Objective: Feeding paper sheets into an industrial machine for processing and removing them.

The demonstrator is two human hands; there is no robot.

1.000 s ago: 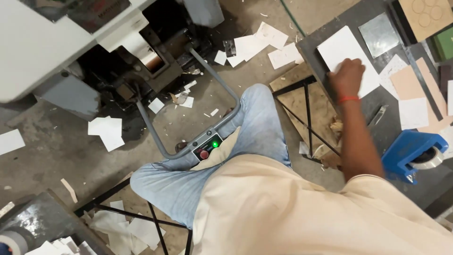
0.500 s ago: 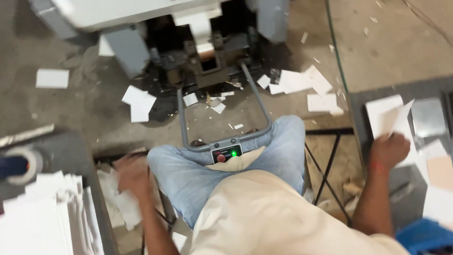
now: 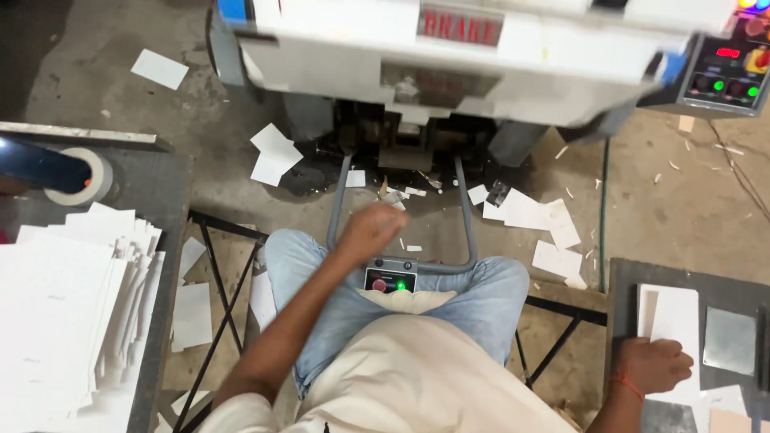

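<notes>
1. Right hand: rests palm-down on a white card sheet at the front edge of the right worktop, fingers curled over the sheet's near edge; it presses the sheet rather than lifting it
2. Left hand: raised in mid-air above the knees, loosely curled and blurred; whether it holds anything cannot be told
3. The left hand hangs in front of the grey tubular frame that leads into the mouth of the white machine; a small control box with a green light sits on the frame's near bar, between the person's thighs
4. Left worktop: carries a fanned stack of white sheets, with a tape roll behind it
5. A grey metal plate lies just beside the pressed sheet
6. Loose paper offcuts lie scattered on the floor around the frame
7. Risk, judged: the lit control box is close to the legs and left arm, so an unintended touch could trigger the machine while a hand is near its mouth
8. Risk, judged: the sheet overhangs the worktop edge and could slide off if the pressure shifts; the fanned stack could spill if brushed
</notes>
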